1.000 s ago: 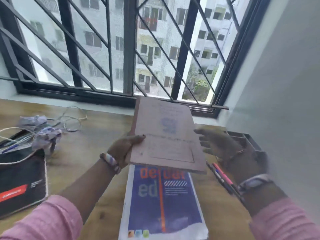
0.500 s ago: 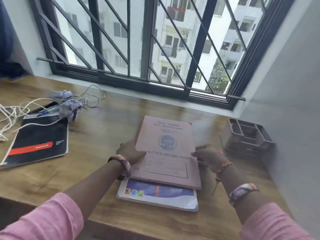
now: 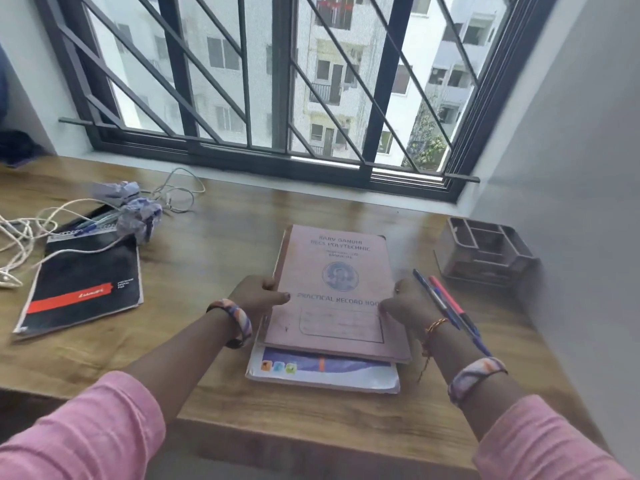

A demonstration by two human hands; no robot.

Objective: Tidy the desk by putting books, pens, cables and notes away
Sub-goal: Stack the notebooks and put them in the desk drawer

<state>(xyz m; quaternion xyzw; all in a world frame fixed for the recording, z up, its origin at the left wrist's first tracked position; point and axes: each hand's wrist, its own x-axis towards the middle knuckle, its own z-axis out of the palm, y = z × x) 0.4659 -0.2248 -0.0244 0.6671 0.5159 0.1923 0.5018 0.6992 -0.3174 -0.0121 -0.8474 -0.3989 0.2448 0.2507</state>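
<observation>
Both my hands, left grip (image 3: pixel 259 296) and right grip (image 3: pixel 407 299), pinch the pink record book (image 3: pixel 337 292) edges on the stack at frame center; pens (image 3: pixel 446 306) lie diagonally just beside the right, nearer hand.

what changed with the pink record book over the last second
The pink record book went from held up, tilted, in the left hand down flat onto the blue-and-white book. The right hand, open beside it before, now rests on its right edge. The black notebook, cables, pens and organiser stayed put.
</observation>
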